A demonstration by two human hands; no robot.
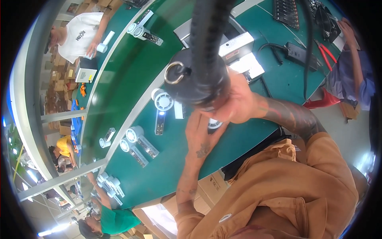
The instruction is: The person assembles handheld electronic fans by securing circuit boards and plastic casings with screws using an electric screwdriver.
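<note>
My right hand is wrapped round a black electric screwdriver with a metal ring and a thick black cord rising from it. The tool hides part of that hand and the screwdriver's tip. Just below, my left hand closes on a pale handheld fan, whose round grille shows between thumb and fingers. Beside my left hand lies another handheld fan, its handle showing a dark inner part and a small light. Between them is a pale oblong part. Two more fans lie further left.
A green conveyor belt carries fans past the green bench. Boxes, a black power adapter and red pliers are beyond my hands. Co-workers sit at the left; another person's arm reaches in at the right.
</note>
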